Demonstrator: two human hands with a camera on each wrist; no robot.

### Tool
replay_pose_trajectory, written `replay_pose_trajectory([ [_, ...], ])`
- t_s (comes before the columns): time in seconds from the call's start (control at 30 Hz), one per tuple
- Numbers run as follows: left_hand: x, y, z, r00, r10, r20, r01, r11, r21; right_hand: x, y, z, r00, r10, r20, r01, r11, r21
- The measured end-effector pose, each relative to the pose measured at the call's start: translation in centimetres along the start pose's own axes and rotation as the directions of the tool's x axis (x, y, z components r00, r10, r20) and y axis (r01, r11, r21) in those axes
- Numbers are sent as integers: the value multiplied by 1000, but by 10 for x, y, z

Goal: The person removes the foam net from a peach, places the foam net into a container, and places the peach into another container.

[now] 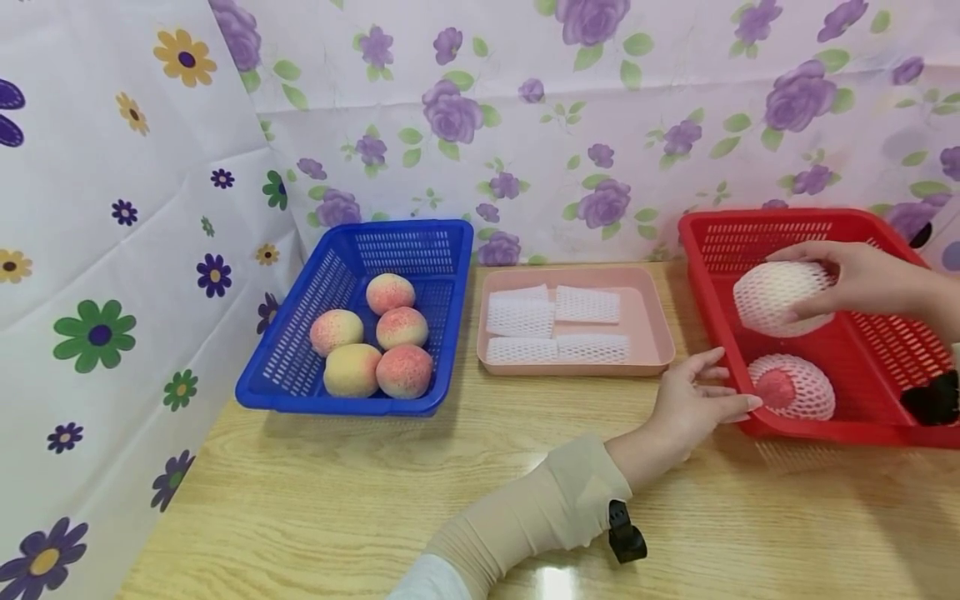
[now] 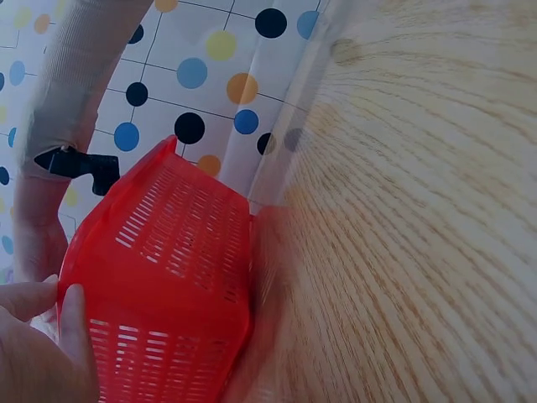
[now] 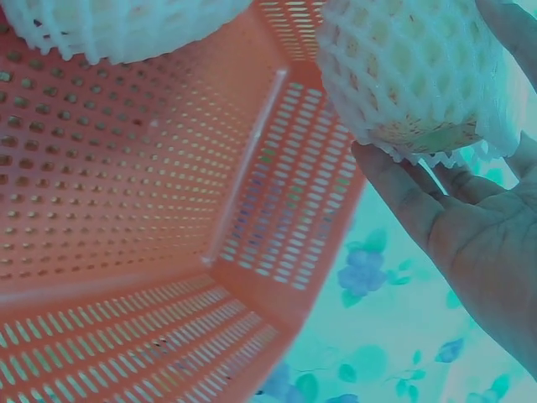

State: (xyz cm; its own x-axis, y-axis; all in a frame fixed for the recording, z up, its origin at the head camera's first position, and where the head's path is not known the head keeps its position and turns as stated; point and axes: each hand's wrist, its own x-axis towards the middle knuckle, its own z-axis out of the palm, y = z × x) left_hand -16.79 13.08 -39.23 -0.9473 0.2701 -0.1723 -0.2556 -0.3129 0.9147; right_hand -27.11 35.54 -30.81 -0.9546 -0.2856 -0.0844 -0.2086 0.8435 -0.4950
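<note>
My right hand [image 1: 862, 279] holds a peach in a white foam net sleeve [image 1: 780, 296] inside the red basket [image 1: 825, 429], above its floor. In the right wrist view, fingers and thumb curve round the netted peach [image 3: 411, 75], and speckled skin shows at its bare end. Below it in the basket lies another netted peach [image 1: 795, 387], its pink end turned left. My left hand [image 1: 686, 408] grips the basket's near left corner, thumb over the rim. The left wrist view shows that hand [image 2: 42, 344] against the red wall [image 2: 176, 294].
Left on the wooden table [image 1: 337, 500], a blue basket [image 1: 450, 333] holds several bare peaches [image 1: 405, 371]. Between the baskets, a pink tray [image 1: 648, 333] carries several flat white foam nets [image 1: 521, 317]. Flowered cloth [image 1: 525, 125] hangs behind.
</note>
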Motion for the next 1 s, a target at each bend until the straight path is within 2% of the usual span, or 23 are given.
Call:
replay_pose_trajectory([
  [0.23, 0, -1, -1, 1000, 8, -12, -7, 1000, 22, -8, -15, -7, 1000, -16, -18, 15, 999, -47],
  [0.4, 0, 0, -5, 1000, 3, 28, -4, 1000, 28, -15, -22, -9, 1000, 18, 8, -18, 999, -40],
  [0.53, -1, 3, -12, 998, 33, 44, -37, 995, 97, -19, -25, -8, 1000, 19, 5, -19, 1000, -17],
  [0.63, 1, 9, -20, 992, 119, 45, -126, 967, 220, -22, -28, -6, 1000, -6, -19, 6, 1000, -10],
  [0.73, 3, 16, -28, 975, 212, 70, -224, 924, 309, -29, -31, -3, 999, -21, -34, 21, 1000, -9],
  [0.9, 7, 26, -41, 932, 333, 145, -363, 865, 347, -39, -39, 4, 998, -33, -51, 34, 999, 21],
  [1.0, 7, 31, -45, 903, 386, 192, -431, 817, 383, -43, -44, 9, 998, -33, -54, 36, 998, 53],
])
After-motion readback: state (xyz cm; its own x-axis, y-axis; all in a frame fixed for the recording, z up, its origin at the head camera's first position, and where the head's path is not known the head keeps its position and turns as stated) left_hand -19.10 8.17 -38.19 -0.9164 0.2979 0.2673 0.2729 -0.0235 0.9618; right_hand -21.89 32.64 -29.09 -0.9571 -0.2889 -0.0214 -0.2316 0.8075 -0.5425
